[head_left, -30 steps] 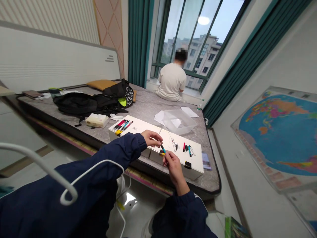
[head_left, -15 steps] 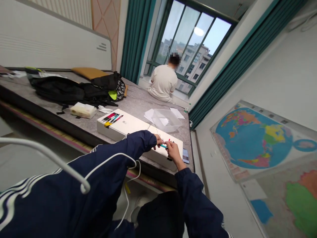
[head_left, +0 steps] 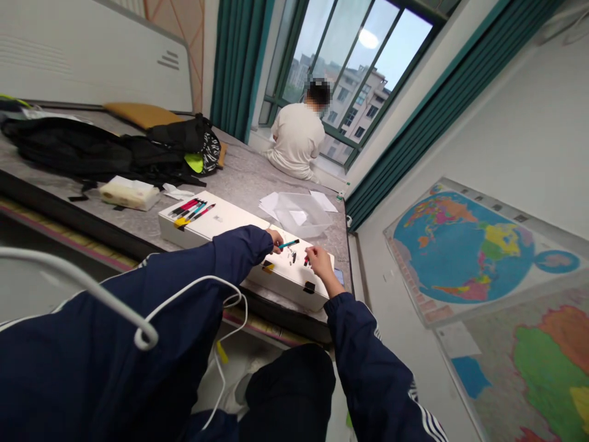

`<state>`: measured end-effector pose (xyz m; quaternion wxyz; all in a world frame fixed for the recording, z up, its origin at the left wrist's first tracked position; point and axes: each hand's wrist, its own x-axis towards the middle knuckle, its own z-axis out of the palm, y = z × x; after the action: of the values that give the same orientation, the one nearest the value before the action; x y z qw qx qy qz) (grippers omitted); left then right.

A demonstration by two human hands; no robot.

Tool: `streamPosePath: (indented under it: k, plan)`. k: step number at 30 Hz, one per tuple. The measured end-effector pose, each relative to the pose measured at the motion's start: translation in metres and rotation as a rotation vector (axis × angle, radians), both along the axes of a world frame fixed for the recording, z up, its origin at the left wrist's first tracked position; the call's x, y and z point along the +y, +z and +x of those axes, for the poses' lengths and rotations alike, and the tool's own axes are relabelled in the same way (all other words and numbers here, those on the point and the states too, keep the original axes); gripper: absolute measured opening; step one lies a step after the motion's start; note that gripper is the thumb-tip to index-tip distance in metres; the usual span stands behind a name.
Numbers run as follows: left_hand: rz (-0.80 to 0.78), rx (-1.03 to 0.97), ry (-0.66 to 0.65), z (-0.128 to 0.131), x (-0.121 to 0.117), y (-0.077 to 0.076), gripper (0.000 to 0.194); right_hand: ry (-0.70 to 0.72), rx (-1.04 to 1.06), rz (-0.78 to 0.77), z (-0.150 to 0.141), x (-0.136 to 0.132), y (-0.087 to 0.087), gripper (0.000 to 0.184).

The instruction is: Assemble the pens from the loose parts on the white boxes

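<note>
My left hand (head_left: 276, 239) is closed round a teal pen (head_left: 288, 244), whose black end points right over the white box (head_left: 285, 283). Close by, small dark pen parts (head_left: 292, 255) lie loose on the box top. My right hand (head_left: 319, 261) has its fingers pinched together at the box's right end. A small red piece (head_left: 306, 261) shows at its fingertips; whether it is gripped or just beside them I cannot tell. Toward the left end of the white surface lies a row of several red, black and teal pens (head_left: 192, 210).
Behind the box are a clear plastic bin (head_left: 313, 224) and paper sheets (head_left: 269, 204). A tissue pack (head_left: 129, 194) and black backpack (head_left: 92, 150) lie left. A phone (head_left: 339, 276) sits by the right end. A white cable (head_left: 193, 281) crosses my left sleeve. Another person (head_left: 297, 138) sits by the window.
My hands have come apart: the left has drawn away leftward with the teal pen, uncovering the small parts. The right is now by the red piece. The view has shifted slightly.
</note>
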<state>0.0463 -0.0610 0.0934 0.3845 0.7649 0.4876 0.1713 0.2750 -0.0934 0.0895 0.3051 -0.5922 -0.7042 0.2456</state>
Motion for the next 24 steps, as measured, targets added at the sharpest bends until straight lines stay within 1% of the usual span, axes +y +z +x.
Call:
streamPosePath:
  k: [2,3,5,7,10,12,16,18,20,21,24]
  plan:
    - [-0.041,-0.003,0.085,-0.024,0.003,-0.007,0.014,0.025,-0.227,0.022,-0.006,0.001,-0.017,0.018]
    - [-0.066,-0.019,0.086,-0.035,0.003,-0.011,0.016,0.031,-0.312,0.028,-0.011,0.001,-0.025,0.015]
    - [-0.076,-0.026,0.061,-0.054,0.001,-0.016,0.02,0.028,-0.387,0.005,-0.02,0.001,-0.039,0.014]
    - [-0.037,0.025,0.032,-0.067,-0.002,-0.017,0.023,0.016,-0.431,-0.015,-0.029,0.002,-0.047,0.013]
    - [0.065,0.117,0.034,-0.078,-0.004,-0.014,0.026,0.009,-0.46,-0.03,-0.037,0.007,-0.052,0.008]
    - [0.115,0.127,0.053,-0.082,-0.005,-0.012,0.028,0.01,-0.473,-0.035,-0.039,0.01,-0.051,0.007]
    - [0.114,0.108,0.111,-0.085,-0.008,-0.012,0.032,0.022,-0.462,-0.027,-0.04,0.011,-0.049,0.004]
    - [0.094,0.092,0.104,-0.086,-0.009,-0.014,0.033,0.018,-0.443,-0.005,-0.04,0.008,-0.046,0.007]
    - [0.085,0.088,0.066,-0.088,-0.01,-0.015,0.032,0.012,-0.35,0.005,-0.043,0.003,-0.042,0.012]
    - [0.085,0.094,0.046,-0.088,-0.01,-0.017,0.031,0.018,-0.233,-0.01,-0.046,0.0,-0.04,0.016]
    - [0.08,0.146,-0.013,-0.088,-0.011,-0.021,0.03,0.087,0.31,-0.1,-0.058,-0.009,-0.029,0.03]
